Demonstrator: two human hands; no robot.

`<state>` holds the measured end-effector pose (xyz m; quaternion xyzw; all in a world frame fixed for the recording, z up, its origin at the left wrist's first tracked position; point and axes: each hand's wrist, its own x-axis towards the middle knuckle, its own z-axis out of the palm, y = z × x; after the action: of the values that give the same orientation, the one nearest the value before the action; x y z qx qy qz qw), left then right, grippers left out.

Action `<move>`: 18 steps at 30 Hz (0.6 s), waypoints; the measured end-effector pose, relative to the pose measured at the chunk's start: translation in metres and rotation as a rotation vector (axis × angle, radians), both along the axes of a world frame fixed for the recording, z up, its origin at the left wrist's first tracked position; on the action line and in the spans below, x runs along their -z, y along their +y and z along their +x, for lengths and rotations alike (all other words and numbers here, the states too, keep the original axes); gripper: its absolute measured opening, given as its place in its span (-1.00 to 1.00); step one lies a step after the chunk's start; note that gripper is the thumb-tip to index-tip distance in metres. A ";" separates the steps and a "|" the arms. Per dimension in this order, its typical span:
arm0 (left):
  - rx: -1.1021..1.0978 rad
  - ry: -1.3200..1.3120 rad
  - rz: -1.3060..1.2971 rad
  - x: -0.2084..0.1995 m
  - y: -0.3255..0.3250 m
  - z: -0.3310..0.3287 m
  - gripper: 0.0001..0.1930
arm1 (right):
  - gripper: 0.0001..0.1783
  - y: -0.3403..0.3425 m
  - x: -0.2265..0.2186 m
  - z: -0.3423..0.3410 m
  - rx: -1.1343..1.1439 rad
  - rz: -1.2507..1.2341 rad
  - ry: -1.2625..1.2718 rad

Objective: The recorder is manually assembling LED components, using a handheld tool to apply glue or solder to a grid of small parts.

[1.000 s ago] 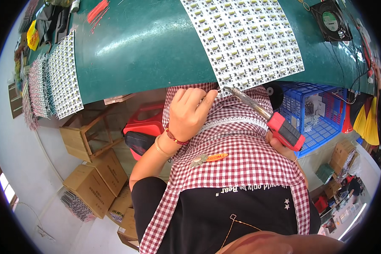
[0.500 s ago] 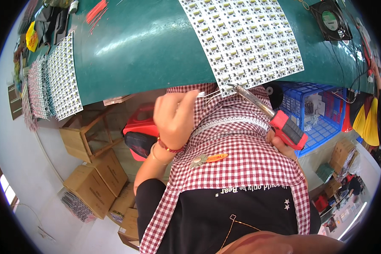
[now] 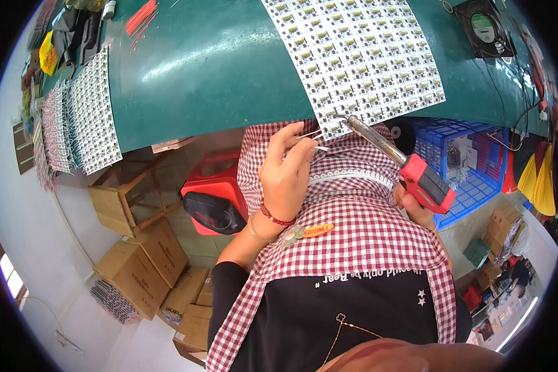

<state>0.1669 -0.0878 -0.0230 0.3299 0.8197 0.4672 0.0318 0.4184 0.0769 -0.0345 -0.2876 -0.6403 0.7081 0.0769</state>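
Observation:
My left hand [image 3: 285, 177] pinches a few thin white wires [image 3: 320, 148] at the near corner of a white circuit board panel [image 3: 363, 59]. Rows of small identical boards with yellowish-green parts cover this panel, and its near corner hangs past the table edge. In my right hand [image 3: 415, 211] is a soldering iron [image 3: 426, 183] with a red and black handle. Its tip points left and lies over the panel's nearest row; whether it touches a pad is too small to tell. Most of my right hand's fingers are hidden behind the handle.
On the green table [image 3: 198, 68] lie red wires [image 3: 144, 17], a second panel [image 3: 94, 115] beside bundled wired boards [image 3: 57, 127], and a black fan [image 3: 485, 28]. Below are a blue crate [image 3: 471, 186], a red stool [image 3: 214, 167] and cardboard boxes [image 3: 130, 273].
My left hand has moved right and closer to the panel's corner with the wires. The soldering iron has shifted slightly, its tip now a little higher over the nearest row.

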 end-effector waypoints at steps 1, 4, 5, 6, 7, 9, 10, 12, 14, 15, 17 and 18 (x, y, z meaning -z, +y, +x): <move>-0.003 -0.023 0.003 0.000 0.001 0.000 -0.84 | -0.85 -0.002 -0.008 -0.011 0.046 -0.146 0.045; -0.001 0.003 0.006 0.004 0.001 -0.002 -0.84 | -0.83 0.007 0.001 0.000 -0.064 0.079 -0.045; 0.007 0.005 0.004 0.003 0.001 -0.002 -0.84 | -0.81 0.008 0.001 0.000 -0.086 0.129 -0.063; 0.016 0.007 0.001 0.003 0.000 -0.003 -0.84 | -0.80 0.008 0.000 -0.002 -0.086 0.143 -0.065; 0.025 0.010 -0.002 0.002 -0.001 -0.003 -0.84 | -0.79 0.008 0.000 -0.003 -0.075 0.137 -0.061; 0.030 -0.032 -0.056 -0.003 -0.003 -0.003 -0.83 | -0.78 0.007 0.001 -0.005 -0.044 0.108 -0.049; 0.034 -0.055 -0.080 -0.006 -0.004 -0.003 -0.83 | -0.77 0.007 0.002 -0.005 -0.022 0.087 -0.042; 0.028 0.004 -0.075 -0.013 -0.011 -0.007 -0.82 | -0.79 0.008 0.007 0.000 -0.032 0.115 -0.057; -0.011 0.107 -0.077 -0.022 -0.019 -0.013 -0.81 | -0.81 0.008 0.008 0.002 -0.026 0.122 -0.056; -0.026 0.152 -0.083 -0.027 -0.019 -0.017 -0.81 | -0.82 0.008 0.008 0.001 -0.018 0.112 -0.048; 0.019 0.223 -0.079 -0.032 -0.018 -0.022 -0.80 | -0.84 0.008 0.007 0.000 -0.050 0.183 -0.097; 0.091 0.248 -0.060 -0.028 -0.011 -0.029 -0.79 | -0.85 0.008 0.010 0.002 -0.076 0.273 -0.156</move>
<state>0.1376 -0.0984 0.0047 0.4210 0.8150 0.3962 -0.0388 0.4207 0.0847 -0.0441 -0.3043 -0.7450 0.5924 0.0384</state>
